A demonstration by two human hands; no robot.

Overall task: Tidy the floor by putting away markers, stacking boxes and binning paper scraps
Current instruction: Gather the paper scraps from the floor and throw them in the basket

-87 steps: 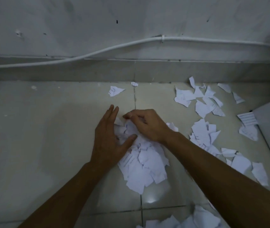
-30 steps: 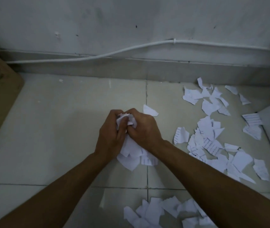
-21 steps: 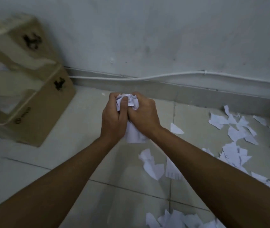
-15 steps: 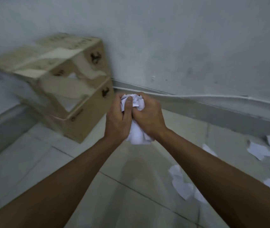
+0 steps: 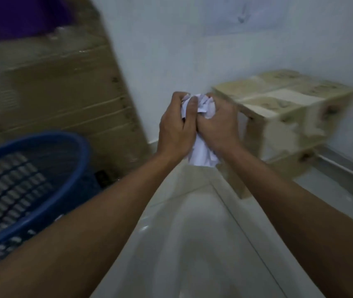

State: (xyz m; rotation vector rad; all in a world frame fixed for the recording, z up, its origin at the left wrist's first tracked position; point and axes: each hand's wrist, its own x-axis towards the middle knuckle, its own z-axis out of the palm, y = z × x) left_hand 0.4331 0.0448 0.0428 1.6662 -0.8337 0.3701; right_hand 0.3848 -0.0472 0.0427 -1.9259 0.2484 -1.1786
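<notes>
A bundle of white paper scraps is squeezed between both hands, held above the floor at the middle of the view. My left hand is closed around its left side and my right hand around its right side. Crumpled paper pokes out above the fingers and hangs below the palms. A blue mesh bin stands at the lower left, its rim a little to the left of and below my hands. Two stacked cardboard boxes sit against the wall on the right.
A large brown cardboard carton wrapped in plastic stands behind the bin at the left, with something purple on top. The white wall is straight ahead. Pale floor tiles run between my forearms.
Both hands gathered the scraps off the floor, lifted them, and swung left with my view. The scattered paper has left the view; the blue bin and large carton have come in.
</notes>
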